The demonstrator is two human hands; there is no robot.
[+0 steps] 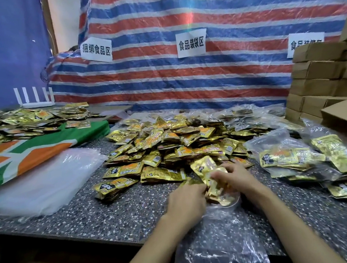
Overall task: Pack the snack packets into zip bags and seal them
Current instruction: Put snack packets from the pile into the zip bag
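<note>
Centrally, right hand [236,178] grip clenched round bundle of flat gold foil snack packets [210,178], fingers blurred. Bundle's lower end sits in mouth of clear crinkled plastic zip bag [221,243]; bag trails from grip toward person over speckled grey stone tabletop [112,208]. Left hand [185,201] against bundle's other side, fingers curled under at bag mouth; whether its grip holds bag edge or packets, cannot tell. Just beyond both grips: big heap of loose gold packets [169,144]. Right of grips: filled clear bags [291,159].
</note>
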